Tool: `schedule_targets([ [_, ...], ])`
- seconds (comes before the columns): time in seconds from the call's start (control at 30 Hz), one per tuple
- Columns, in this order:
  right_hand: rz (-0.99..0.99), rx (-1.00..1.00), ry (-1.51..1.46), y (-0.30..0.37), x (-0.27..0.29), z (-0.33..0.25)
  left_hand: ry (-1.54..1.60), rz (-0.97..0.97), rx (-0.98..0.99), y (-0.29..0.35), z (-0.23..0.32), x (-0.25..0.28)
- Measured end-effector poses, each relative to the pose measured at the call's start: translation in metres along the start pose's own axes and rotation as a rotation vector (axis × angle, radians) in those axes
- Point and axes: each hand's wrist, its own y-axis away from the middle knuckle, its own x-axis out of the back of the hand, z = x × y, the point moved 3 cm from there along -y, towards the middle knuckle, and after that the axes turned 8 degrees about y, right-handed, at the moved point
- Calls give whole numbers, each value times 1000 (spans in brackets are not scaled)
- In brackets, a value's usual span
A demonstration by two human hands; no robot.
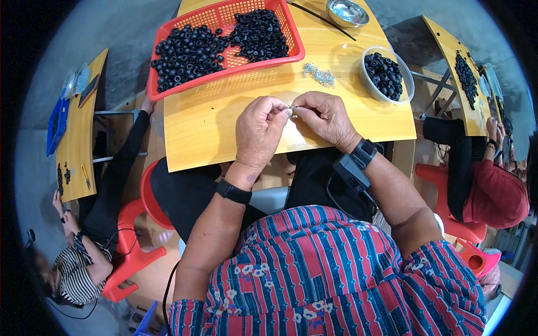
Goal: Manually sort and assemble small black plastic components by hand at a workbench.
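Note:
Over the near part of the wooden table (213,131), my two hands meet fingertip to fingertip. My left hand (260,126) is closed in a pinch, and my right hand (327,116) pinches from the other side. Between the fingertips is a tiny pale piece (291,112), too small to name. Just beyond my hands lies a small pile of clear, bluish little pieces (319,75). A clear round tub (409,89) of black rubber-looking rings (383,75) stands past my right hand.
A red plastic basket (235,70) with many black rings (188,59) fills the far left. At the far right are a metal bowl (348,13) with small clear pieces and a thin black stick (322,21). Other people sit at tables left (78,129) and right (473,115).

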Motion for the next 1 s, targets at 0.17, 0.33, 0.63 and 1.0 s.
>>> schedule_targets([
  [0.17, -5, -10, 15, 0, 0, 1, -16, 9, -1, 0, 0, -1],
  [0.33, -7, 14, 54, -1, -1, 0, -8, 42, -1, 1, -1, -1],
  [0.63, -26, 61, 105, -1, -2, 3, 29, 56, -5, 2, -2, -2],
  [1.0, -39, 81, 149, -2, -4, 3, 39, 18, -48, 2, 0, -1],
])
